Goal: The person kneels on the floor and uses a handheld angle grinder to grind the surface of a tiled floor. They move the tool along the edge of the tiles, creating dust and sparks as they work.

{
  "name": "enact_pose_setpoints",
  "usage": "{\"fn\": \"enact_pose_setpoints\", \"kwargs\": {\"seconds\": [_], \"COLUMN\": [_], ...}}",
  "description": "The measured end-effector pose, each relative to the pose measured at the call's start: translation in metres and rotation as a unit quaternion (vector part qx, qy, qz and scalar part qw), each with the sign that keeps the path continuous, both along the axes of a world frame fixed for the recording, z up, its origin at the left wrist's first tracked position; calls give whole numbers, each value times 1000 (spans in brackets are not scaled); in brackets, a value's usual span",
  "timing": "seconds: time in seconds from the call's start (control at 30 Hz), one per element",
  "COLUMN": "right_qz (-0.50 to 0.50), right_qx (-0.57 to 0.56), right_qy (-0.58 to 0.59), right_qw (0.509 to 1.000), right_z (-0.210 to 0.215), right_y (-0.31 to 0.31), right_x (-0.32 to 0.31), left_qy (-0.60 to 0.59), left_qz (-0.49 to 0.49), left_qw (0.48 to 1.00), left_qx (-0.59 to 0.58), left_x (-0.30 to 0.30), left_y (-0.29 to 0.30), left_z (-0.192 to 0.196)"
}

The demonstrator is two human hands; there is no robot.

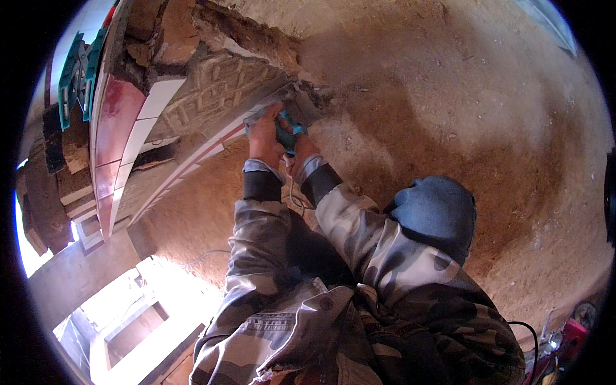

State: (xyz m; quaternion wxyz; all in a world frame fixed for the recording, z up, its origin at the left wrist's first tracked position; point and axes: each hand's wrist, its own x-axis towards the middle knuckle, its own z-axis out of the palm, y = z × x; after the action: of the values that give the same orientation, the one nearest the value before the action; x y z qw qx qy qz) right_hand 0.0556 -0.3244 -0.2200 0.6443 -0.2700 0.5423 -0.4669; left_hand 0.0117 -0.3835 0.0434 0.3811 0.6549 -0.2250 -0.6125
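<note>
Both my hands are closed round a teal corded power tool, held out in front at the end of the low tiled edge. My left hand wraps the near left side of its body. My right hand grips it from the right, lower down. A cable hangs from the tool between my forearms. The tool's working end is partly hidden by my hands and lies close to grey mortar, so its exact kind and whether it touches cannot be made out.
Ridged mortar covers the ledge left of my hands, beside white tiles and pink tiles. A teal, crossed-arm metal tool lies far left. Brown dirt floor spreads right. My bent knee is nearby; a red object stands lower right.
</note>
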Motion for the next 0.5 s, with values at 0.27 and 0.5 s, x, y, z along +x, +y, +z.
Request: {"fn": "enact_pose_setpoints", "kwargs": {"seconds": [0.27,0.5], "right_qz": [83,26], "right_qx": [-29,23], "right_qy": [126,-100], "right_qw": [988,994], "right_z": [81,58], "right_y": [31,26], "right_x": [-14,32], "left_qy": [-20,-25], "left_qz": [69,55], "left_qw": [997,998], "left_qx": [-14,-22], "left_x": [34,40], "left_y": [15,18], "left_z": [1,19]}}
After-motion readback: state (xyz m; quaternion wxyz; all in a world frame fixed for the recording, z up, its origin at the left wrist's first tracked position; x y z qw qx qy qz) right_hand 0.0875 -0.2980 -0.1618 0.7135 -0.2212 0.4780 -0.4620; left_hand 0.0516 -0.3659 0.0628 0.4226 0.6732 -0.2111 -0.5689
